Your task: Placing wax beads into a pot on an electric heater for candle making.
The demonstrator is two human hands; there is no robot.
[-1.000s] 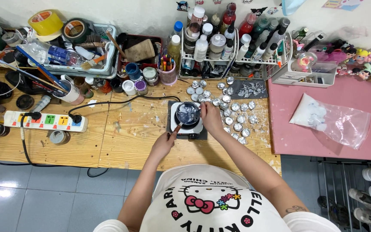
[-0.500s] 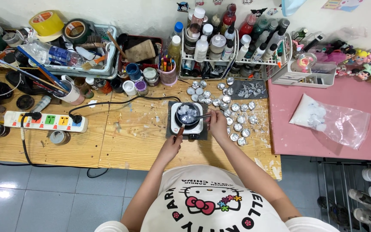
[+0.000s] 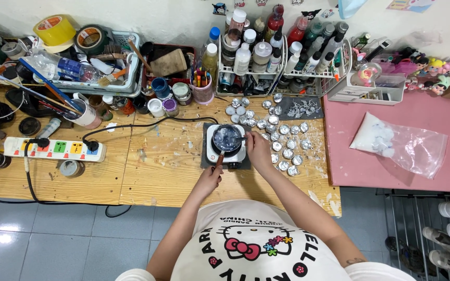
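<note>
Left hand [image 3: 210, 176] grips the pot's handle [image 3: 218, 159] — the pot [image 3: 227, 138] sits on a small hotplate [image 3: 226, 154] at mid-bench. Right hand [image 3: 259, 150] pinches a spoon [image 3: 239, 139] dipped into it — foil cups [image 3: 288, 142] lie just beside.

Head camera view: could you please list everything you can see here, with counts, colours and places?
Small pot: one, dark, whitish lumps inside, on the hot plate.
Hot plate: one, white, wooden bench centre.
Foil cups: many, silver, right of the hot plate.
Power strip: one, cream, bench left.
Tape rolls: two, yellow and dark, back left.
Bottles: many, mixed colours, wire racks at back.
Plastic bag: one, clear, pink table.
Left hand: grip on the pot's handle.
Right hand: grip on a thin stirrer at the pot.
</note>
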